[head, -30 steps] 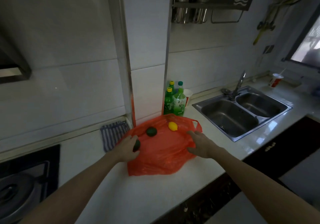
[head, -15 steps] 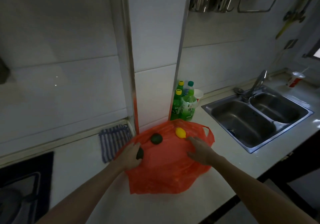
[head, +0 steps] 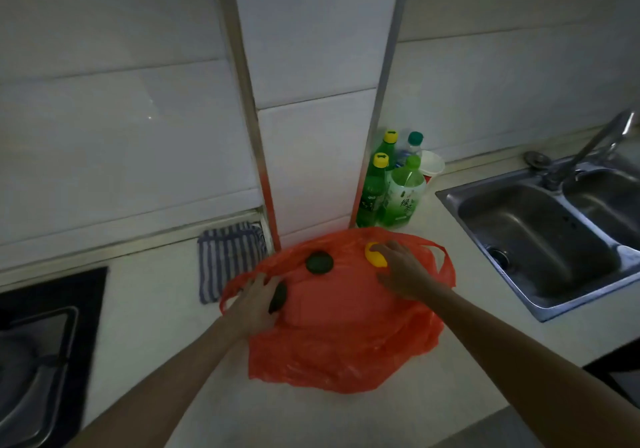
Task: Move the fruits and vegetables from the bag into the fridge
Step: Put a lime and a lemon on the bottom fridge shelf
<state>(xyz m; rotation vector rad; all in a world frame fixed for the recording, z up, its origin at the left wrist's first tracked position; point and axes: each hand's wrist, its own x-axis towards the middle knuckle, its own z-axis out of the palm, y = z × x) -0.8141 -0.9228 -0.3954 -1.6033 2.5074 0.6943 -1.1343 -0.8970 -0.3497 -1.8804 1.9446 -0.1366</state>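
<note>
On the counter (head: 156, 309) lay a red bag (head: 346, 343). The left hand (head: 251, 305) gripped a dark green fruit (head: 278, 297); the right hand (head: 401, 274) grasped a lemon (head: 374, 257).

A crumpled red plastic bag (head: 339, 337) lay spread on the white table (head: 156, 309). On it sat a yellow lemon (head: 373, 258) far right, a round dark-green fruit (head: 319, 262) centre-far — a second dark fruit (head: 278, 297) left.
</note>
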